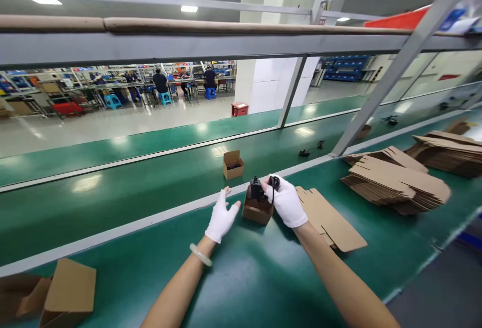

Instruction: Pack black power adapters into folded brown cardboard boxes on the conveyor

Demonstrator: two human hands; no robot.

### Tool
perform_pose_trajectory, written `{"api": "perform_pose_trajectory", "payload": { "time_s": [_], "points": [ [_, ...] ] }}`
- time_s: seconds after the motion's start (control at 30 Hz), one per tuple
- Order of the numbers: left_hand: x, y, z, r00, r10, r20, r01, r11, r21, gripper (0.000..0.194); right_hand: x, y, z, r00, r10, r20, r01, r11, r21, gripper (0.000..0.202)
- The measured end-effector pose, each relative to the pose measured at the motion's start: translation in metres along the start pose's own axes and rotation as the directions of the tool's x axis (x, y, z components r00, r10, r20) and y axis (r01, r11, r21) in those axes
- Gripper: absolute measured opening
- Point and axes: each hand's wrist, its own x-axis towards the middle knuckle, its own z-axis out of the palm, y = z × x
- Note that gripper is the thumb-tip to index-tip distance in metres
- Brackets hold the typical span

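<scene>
My right hand (289, 204), in a white glove with bare fingertips, grips a black power adapter (256, 189) with its bundled cable. The adapter is over the mouth of a small open cardboard box (256, 215) on the green bench; whether it touches the box inside cannot be told. My left hand (221, 219), gloved the same way, is just left of that box with fingers apart and nothing in them. To the right of the box, flat cardboard blanks (331, 217) lie partly behind my right forearm.
Stacks of folded cardboard (391, 180) lie on the right of the bench. Open boxes (71, 288) stand at the near left. On the belt beyond the pale rail are a small open box (233, 166) and a black cabled item (311, 150). A slanted metal post (376, 92) rises at right.
</scene>
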Motion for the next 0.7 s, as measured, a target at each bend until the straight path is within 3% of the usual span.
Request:
{"api": "perform_pose_trajectory", "payload": {
  "time_s": [0.1,0.17,0.23,0.3,0.43,0.57,0.63,0.7],
  "points": [
    [0.018,-0.015,0.031,0.994,-0.058,0.09,0.053,0.997,0.059,0.062,0.005,0.019,-0.005,0.998,0.03,0.05,-0.016,0.963,-0.267,0.021],
    [0.026,-0.023,0.043,0.988,-0.061,0.144,0.052,0.997,0.066,0.057,0.007,0.028,-0.003,0.973,0.126,0.194,0.008,0.819,-0.573,0.022],
    [0.029,-0.03,0.048,0.985,-0.057,0.164,0.048,0.997,0.056,0.052,0.009,0.033,0.002,0.897,0.283,0.341,0.102,0.617,-0.78,0.025],
    [0.028,-0.036,0.049,0.984,-0.054,0.171,0.049,0.998,0.033,0.049,0.011,0.035,0.01,0.809,0.396,0.434,0.194,0.517,-0.834,0.026],
    [0.025,-0.045,0.048,0.983,-0.061,0.175,0.067,0.997,-0.028,0.049,0.022,0.036,0.024,0.671,0.478,0.567,0.287,0.537,-0.793,0.02],
    [0.024,-0.043,0.046,0.988,-0.089,0.129,0.092,0.996,-0.015,0.044,0.03,0.03,0.017,0.532,0.489,0.692,0.369,0.601,-0.709,0.023],
    [0.024,-0.04,0.045,0.988,-0.089,0.127,0.092,0.996,-0.018,0.039,0.028,0.024,0.007,0.514,0.425,0.745,0.395,0.653,-0.646,0.031],
    [0.025,-0.037,0.045,0.986,-0.099,0.134,0.103,0.994,-0.027,0.038,0.021,0.018,0.0,0.536,0.357,0.765,0.412,0.68,-0.606,0.033]
  ]
}}
